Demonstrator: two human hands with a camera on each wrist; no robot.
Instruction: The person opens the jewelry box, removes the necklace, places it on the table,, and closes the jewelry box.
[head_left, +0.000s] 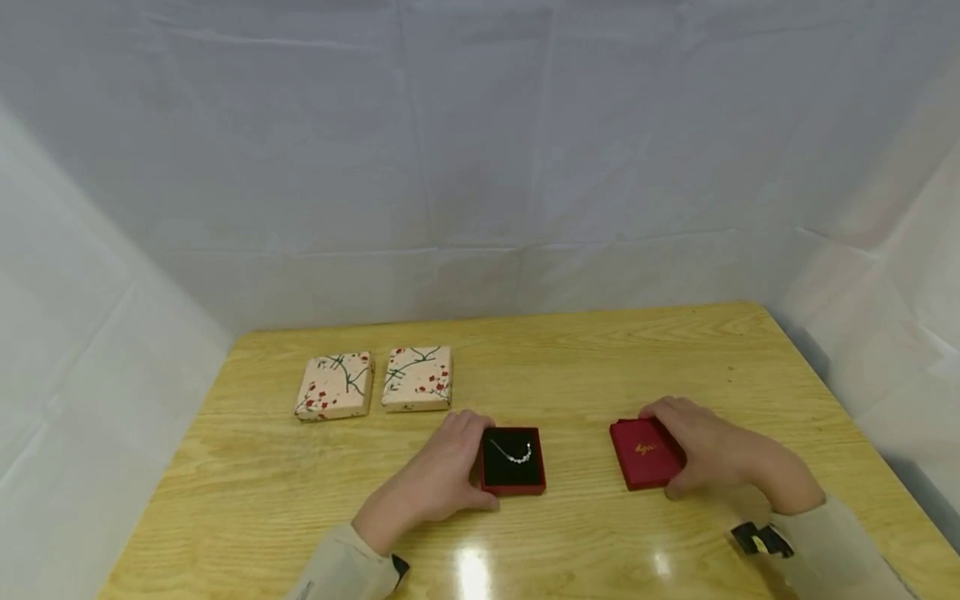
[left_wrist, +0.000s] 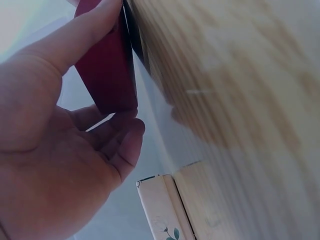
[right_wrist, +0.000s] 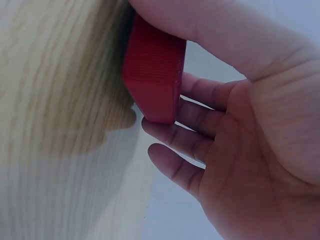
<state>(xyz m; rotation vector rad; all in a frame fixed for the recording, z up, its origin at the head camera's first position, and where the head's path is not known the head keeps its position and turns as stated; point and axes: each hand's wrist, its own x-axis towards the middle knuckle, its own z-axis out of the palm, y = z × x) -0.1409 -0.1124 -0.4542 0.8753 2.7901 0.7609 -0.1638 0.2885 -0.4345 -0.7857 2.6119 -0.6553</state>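
Left hand (head_left: 442, 475) clamped on the open red box (head_left: 513, 490), thumb by the near side, fingers at the far edge. Necklace (head_left: 519, 458) lies curved on the black pad (head_left: 510, 476) inside. Right hand (head_left: 708, 446) pinches a red lid (head_left: 637, 450), gold lettering up, well apart from the box over the same wooden table (head_left: 592, 358). From where I stand, can't tell if either piece is slightly raised. One flowered box (head_left: 335, 387) and its twin (head_left: 417, 379) sit farther back, leftward

Handling, my judgement: even pressure on side walls, fingertips off the pad; box level, since tilting could slide the chain; lid gripped lightly, sides unbent
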